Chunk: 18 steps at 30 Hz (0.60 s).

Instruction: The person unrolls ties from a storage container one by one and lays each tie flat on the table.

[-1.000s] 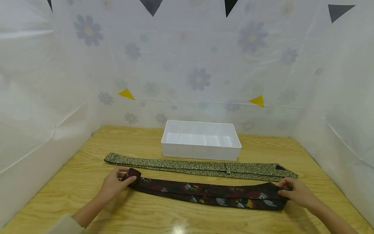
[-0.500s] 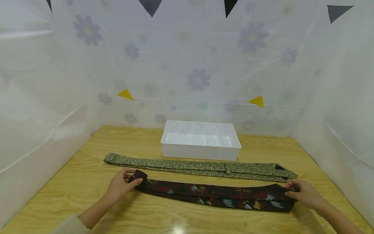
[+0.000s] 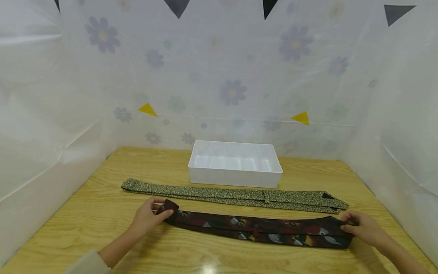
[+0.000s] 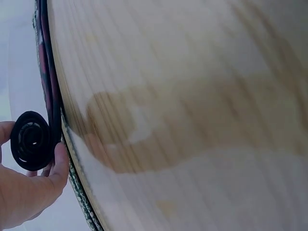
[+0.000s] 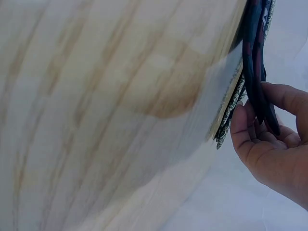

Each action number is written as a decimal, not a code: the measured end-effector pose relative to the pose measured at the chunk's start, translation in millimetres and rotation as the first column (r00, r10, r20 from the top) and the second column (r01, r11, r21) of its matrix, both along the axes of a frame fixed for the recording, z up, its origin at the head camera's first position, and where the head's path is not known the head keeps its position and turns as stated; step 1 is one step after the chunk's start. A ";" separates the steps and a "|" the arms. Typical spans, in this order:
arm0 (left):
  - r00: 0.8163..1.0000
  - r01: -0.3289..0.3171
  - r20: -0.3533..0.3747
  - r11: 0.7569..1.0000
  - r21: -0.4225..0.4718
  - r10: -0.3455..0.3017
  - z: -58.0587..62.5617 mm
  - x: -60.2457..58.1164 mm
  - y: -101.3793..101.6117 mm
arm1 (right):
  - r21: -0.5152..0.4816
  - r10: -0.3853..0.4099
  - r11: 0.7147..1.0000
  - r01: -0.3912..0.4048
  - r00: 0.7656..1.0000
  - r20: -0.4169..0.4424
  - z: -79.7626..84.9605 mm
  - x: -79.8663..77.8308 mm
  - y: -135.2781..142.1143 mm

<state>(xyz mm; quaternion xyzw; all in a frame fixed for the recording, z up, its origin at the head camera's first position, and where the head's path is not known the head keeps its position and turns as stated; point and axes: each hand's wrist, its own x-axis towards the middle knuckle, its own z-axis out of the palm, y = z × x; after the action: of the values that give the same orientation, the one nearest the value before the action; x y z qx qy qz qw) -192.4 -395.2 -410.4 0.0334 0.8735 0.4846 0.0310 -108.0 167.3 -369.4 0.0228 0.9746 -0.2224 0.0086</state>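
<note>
A dark red patterned necktie stretches between my two hands near the table's front. Its left end is wound into a small roll, its layers showing as a spiral in the left wrist view. My left hand grips that roll between thumb and fingers. At the other end my right hand pinches the wide end of the tie, the thumb on one side of the doubled fabric in the right wrist view. Just behind it lies a second necktie, green and black speckled and folded lengthwise, flat on the table.
A white box with several compartments stands behind the ties on the wooden table. Pale floral sheeting encloses the table at the back and both sides.
Both hands have shifted to the right along the table, carrying the dark red necktie between them. The speckled necktie and the white box have stayed in place.
</note>
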 end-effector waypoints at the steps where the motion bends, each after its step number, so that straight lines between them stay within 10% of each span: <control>1: 1.000 0.001 -0.001 1.000 -0.001 -0.001 0.0 0.0 0.8 | 0.009 0.000 1.000 0.000 1.000 -0.011 0.2 0.0 0.6; 18: 1.000 0.013 0.009 1.000 0.022 -0.013 2.2 4.0 13.3 | 0.062 -0.033 0.998 0.032 0.999 0.015 1.3 1.9 14.1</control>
<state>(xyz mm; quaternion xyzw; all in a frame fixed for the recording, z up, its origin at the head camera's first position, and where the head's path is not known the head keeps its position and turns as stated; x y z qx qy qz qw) -188.4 -382.0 -408.1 0.0372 0.8678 0.4941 0.0376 -106.2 181.4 -368.1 0.0408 0.9805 -0.1919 0.0119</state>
